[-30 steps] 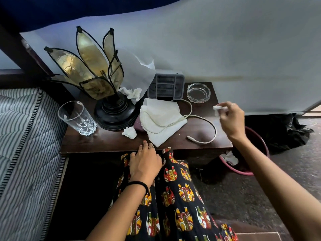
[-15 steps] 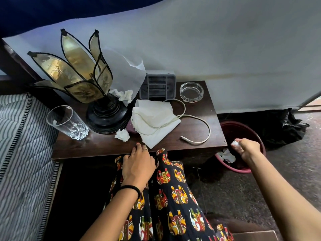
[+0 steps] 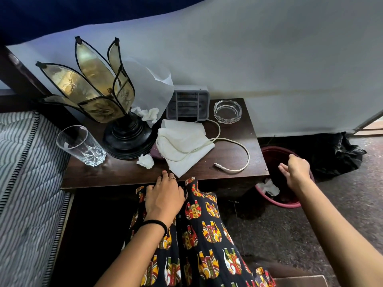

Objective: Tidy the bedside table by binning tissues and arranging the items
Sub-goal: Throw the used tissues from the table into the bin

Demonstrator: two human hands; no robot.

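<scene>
The dark wooden bedside table (image 3: 124,172) carries a crumpled tissue (image 3: 145,161) near its front, another tissue wad (image 3: 148,114) behind the lamp base, a folded white cloth (image 3: 182,146) and a white cable (image 3: 234,154). A red bin (image 3: 277,201) stands on the floor to the table's right with a tissue (image 3: 269,187) inside. My right hand (image 3: 296,170) hovers over the bin, fingers apart, holding nothing. My left hand (image 3: 163,195) rests flat on my patterned knee at the table's front edge.
A petal-shaped lamp (image 3: 99,96) and a drinking glass (image 3: 80,146) occupy the table's left. A grey box (image 3: 187,102) and a glass ashtray (image 3: 228,110) sit at the back. A striped mattress (image 3: 27,183) lies left; a black bag (image 3: 335,154) lies beyond the bin.
My right hand carried a small tissue from above the table's right edge down to the bin and let it go; the hand is now open. My left hand stayed put.
</scene>
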